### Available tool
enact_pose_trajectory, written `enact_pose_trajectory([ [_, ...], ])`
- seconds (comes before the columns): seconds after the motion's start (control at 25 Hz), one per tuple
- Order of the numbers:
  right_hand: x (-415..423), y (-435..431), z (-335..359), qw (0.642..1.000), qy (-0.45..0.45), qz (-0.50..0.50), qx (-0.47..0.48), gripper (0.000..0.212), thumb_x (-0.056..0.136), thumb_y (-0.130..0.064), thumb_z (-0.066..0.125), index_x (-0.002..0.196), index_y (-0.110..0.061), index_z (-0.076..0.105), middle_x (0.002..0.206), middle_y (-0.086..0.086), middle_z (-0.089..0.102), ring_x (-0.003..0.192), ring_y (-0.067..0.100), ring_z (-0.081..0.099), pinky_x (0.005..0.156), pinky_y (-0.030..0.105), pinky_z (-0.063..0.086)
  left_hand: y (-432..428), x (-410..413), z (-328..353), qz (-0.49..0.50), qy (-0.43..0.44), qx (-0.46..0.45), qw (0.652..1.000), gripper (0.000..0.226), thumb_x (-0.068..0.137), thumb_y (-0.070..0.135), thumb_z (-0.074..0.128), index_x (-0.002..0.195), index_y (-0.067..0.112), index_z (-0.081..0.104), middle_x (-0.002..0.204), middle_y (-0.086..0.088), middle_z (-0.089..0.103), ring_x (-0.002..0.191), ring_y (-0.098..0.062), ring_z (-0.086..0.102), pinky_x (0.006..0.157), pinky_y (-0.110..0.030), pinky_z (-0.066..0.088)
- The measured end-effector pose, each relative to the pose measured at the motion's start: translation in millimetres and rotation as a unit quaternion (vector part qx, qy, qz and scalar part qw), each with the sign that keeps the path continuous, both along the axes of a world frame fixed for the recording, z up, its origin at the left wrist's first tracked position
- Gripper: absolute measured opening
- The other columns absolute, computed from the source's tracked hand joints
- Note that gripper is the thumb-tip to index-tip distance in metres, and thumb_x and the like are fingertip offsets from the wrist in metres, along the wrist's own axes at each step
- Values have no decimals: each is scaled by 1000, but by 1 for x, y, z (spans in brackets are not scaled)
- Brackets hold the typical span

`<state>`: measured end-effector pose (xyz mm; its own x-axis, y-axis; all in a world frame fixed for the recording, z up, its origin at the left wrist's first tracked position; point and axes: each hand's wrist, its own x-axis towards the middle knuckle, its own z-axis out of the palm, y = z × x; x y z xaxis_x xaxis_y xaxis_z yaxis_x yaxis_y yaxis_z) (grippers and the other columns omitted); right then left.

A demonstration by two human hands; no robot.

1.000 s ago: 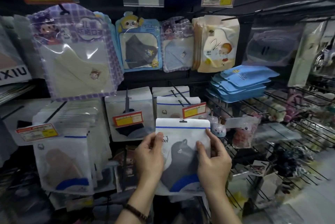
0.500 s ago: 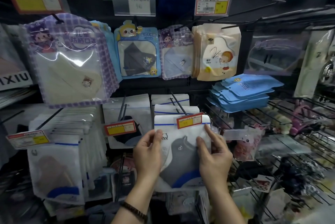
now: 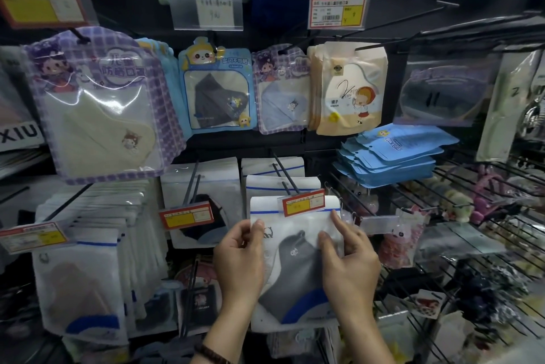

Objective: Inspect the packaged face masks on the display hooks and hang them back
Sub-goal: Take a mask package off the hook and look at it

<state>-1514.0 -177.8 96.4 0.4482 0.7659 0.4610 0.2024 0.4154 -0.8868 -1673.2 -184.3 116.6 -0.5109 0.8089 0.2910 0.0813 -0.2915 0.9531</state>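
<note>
Mask packet point(image 3: 295, 257) at lower centre of frame, top edge tucked behind red price tag point(image 3: 303, 203) at tip of hook point(image 3: 284, 173). Left hand point(image 3: 240, 263) and right hand point(image 3: 351, 272) pinching its side edges. Hang hole hidden; best kept level, eased straight onto hook. Around: dark wall crowded with hung packets point(image 3: 97, 116), wire shelf point(image 3: 486, 183) at right.

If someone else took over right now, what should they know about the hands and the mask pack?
Left hand pinches the left edge of the grey mask pack; right hand pinches its right edge.
The pack's top sits behind the price tag at the tip of the display hook; whether its hole is threaded cannot be told.
Done: pack is up at its hook.
Left: thread it, slide it back, let go.
</note>
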Motion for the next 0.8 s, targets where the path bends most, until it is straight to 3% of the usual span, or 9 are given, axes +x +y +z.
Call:
enact_pose_trajectory([
  [0.08, 1, 0, 2, 1000, -1, -15, -12, 41, 93, -19, 82, 132, -30, 76, 110, -22, 68, 104, 0, 68, 98, 37, 57, 0, 1, 4, 4, 38, 10, 999, 24, 101, 31, 70, 78, 24, 75, 73, 5, 74, 65, -10, 68, 59, -22, 51],
  [0.2, -2, -1, 6, 998, -46, -29, 7, 42, 92, -19, 82, 133, -28, 76, 106, -16, 67, 90, 13, 68, 87, 38, 57, 6, -3, 2, 14, 10, -10, 1000, 23, 100, 31, 71, 78, 25, 75, 73, 2, 74, 69, -18, 71, 63, -32, 55],
  [0.32, -5, -1, 7, 994, -91, -52, -5, 42, 91, -14, 82, 132, -22, 77, 103, -20, 63, 90, 0, 64, 83, 8, 46, 9, -5, -4, 14, -26, -31, 999, 22, 100, 27, 71, 79, 24, 74, 74, -2, 76, 70, -28, 72, 62, -39, 56],
  [0.4, -5, 2, 8, 993, -95, -62, -30, 42, 92, -13, 81, 133, -20, 76, 103, -22, 60, 92, -7, 60, 79, -2, 38, 12, -3, -2, 8, -22, -29, 999, 17, 101, 25, 70, 85, 25, 73, 76, -1, 77, 71, -27, 73, 62, -39, 58],
  [0.52, -7, 6, 12, 989, -121, -72, -40, 45, 95, -14, 77, 140, -17, 71, 104, -10, 58, 88, 5, 56, 80, 5, 35, 24, -3, 0, 11, -6, -20, 1000, 12, 101, 24, 70, 89, 28, 72, 78, 1, 77, 72, -23, 74, 65, -42, 60],
  [0.64, -18, 13, 16, 978, -193, -25, -68, 47, 101, -21, 71, 147, -14, 62, 120, -4, 50, 107, 8, 48, 95, 12, 31, 44, -11, -1, 27, 13, -18, 999, 12, 101, 24, 71, 90, 30, 71, 77, 4, 77, 71, -15, 73, 66, -37, 59],
  [0.8, -30, 33, 16, 970, -221, 27, -102, 38, 101, -30, 69, 137, -21, 61, 133, 2, 48, 130, 22, 48, 107, 25, 36, 70, -20, 3, 19, 32, -43, 998, 6, 103, 30, 67, 98, 28, 70, 88, 7, 76, 84, -13, 74, 73, -32, 59],
])
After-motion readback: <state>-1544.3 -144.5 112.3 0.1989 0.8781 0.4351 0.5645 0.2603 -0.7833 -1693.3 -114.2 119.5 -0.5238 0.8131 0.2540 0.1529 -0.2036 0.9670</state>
